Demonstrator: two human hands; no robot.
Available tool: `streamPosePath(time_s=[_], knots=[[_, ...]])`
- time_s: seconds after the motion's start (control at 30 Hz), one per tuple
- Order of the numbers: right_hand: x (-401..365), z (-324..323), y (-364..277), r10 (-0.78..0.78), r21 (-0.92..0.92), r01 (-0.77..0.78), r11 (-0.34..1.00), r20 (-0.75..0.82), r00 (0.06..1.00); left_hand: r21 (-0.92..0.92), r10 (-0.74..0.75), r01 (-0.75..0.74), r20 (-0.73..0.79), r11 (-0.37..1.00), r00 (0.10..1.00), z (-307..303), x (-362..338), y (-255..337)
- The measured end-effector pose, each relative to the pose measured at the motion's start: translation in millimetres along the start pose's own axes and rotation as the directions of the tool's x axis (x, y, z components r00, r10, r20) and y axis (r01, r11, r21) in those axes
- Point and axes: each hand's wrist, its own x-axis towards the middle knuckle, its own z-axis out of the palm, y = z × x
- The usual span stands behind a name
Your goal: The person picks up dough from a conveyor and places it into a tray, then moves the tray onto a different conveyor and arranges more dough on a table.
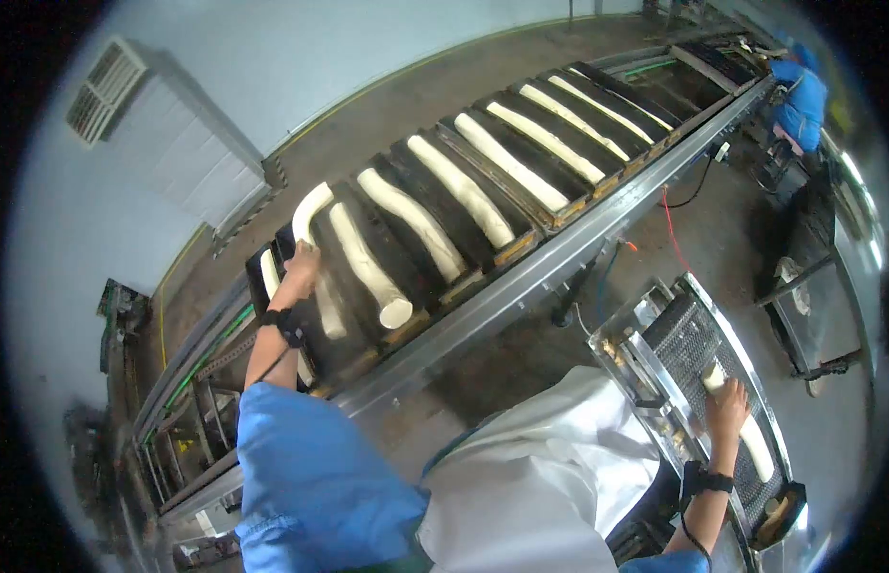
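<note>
My left hand [301, 265] is wrapped round a long pale, curved piece [311, 204] at the near left end of a row of black trays. Its top end bends to the right, above my fingers. Just right of it lies another pale piece [363, 260], and a thinner one [270, 271] lies to the left. On the right, my right hand [727, 411] is closed on a pale piece [754, 447] lying on a dark mesh belt [688, 342]. Each wrist has a black band.
Several black trays with pale pieces run along a metal conveyor [521, 298] towards the upper right. A co-worker in blue [800, 103] is at the far right end. A metal frame [826, 296] stands at the right. Red and black cables hang beside the conveyor.
</note>
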Motion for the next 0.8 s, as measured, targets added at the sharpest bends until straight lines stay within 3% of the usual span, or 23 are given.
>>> streamPosePath(time_s=[0.07, 0.1, 0.13, 0.17, 0.2, 0.23, 0.4, 0.47, 0.5, 0.53, 0.6, 0.67, 0.7, 0.73, 0.77, 0.8], knots=[[2.3, 3.8, -10.5, -0.009, 0.034, 0.01, 0.999, -0.033, 0.999, -0.074, 0.115, -0.111, 0.046, 0.991, 0.992, 12.9, -0.7, -21.0], [3.5, 5.9, -16.2, -0.007, 0.059, 0.011, 0.998, -0.066, 0.998, 0.067, 0.435, -0.468, -0.503, 0.881, 0.747, 18.3, -17.2, -28.2], [4.9, 7.3, -21.3, -0.008, 0.08, 0.016, 0.997, -0.096, 0.995, 0.067, 0.432, -0.462, -0.495, 0.884, 0.754, 24.7, -26.8, -31.4], [6.3, 7.7, -28.0, -0.019, 0.069, 0.027, 0.997, -0.116, 0.993, -0.598, 0.031, -0.182, -0.254, 0.78, 0.967, 6.6, -43.1, -18.7], [8.0, 4.5, -35.3, -0.031, 0.071, 0.04, 0.997, -0.115, 0.993, -0.92, -0.174, 0.259, 0.215, 0.295, 0.961, -13.4, -56.2, -1.7], [9.9, 0.1, -42.7, -0.031, 0.084, 0.041, 0.996, -0.119, 0.992, -0.845, -0.347, 0.519, 0.528, -0.125, 0.775, -28.4, -63.8, 21.8], [19.6, -12.0, -67.0, -0.049, 0.172, 0.07, 0.983, -0.121, 0.991, -0.791, -0.315, 0.612, 0.578, 0.01, 0.753, -68.0, -110.9, 30.1], [22.5, -11.1, -71.7, -0.076, 0.16, 0.099, 0.982, -0.145, 0.987, -0.776, -0.145, 0.502, 0.486, 0.382, 0.862, -58.0, -122.6, 8.1], [23.6, -11.6, -73.7, -0.077, 0.16, 0.101, 0.982, -0.146, 0.986, -0.686, -0.346, 0.655, 0.559, 0.318, 0.753, -57.0, -118.6, 15.4], [24.3, -11.9, -75.9, -0.101, 0.176, 0.131, 0.976, -0.168, 0.981, -0.562, -0.293, 0.45, 0.349, 0.694, 0.89, -58.1, -124.2, 18.1], [26.9, -7.4, -78.4, -0.132, 0.189, 0.168, 0.968, -0.186, 0.974, -0.358, -0.391, 0.415, 0.141, 0.837, 0.91, -107.3, -146.7, 70.5], [31.4, -1.6, -81.6, -0.159, 0.235, 0.222, 0.946, -0.261, 0.952, -0.59, -0.22, 0.119, -0.102, 0.798, 0.97, -89.5, -150.3, 83.5], [32.6, -6.7, -83.2, -0.166, 0.233, 0.228, 0.945, -0.261, 0.951, -0.633, -0.232, 0.15, -0.047, 0.759, 0.972, -84.7, -152.3, 94.9], [30.2, -28.3, -91.1, -0.129, 0.418, 0.182, 0.89, -0.151, 0.98, -0.672, -0.239, 0.18, 0.005, 0.718, 0.971, -85.7, -154.6, 109.1], [28.9, -43.0, -94.4, -0.111, 0.584, 0.109, 0.805, -0.034, 0.993, -0.786, -0.271, 0.273, 0.139, 0.555, 0.952, -84.0, -156.1, 116.4], [28.7, -48.3, -92.9, -0.113, 0.583, 0.112, 0.805, -0.036, 0.993, -0.856, -0.273, 0.363, 0.274, 0.367, 0.922, -80.0, -157.4, 120.8]])
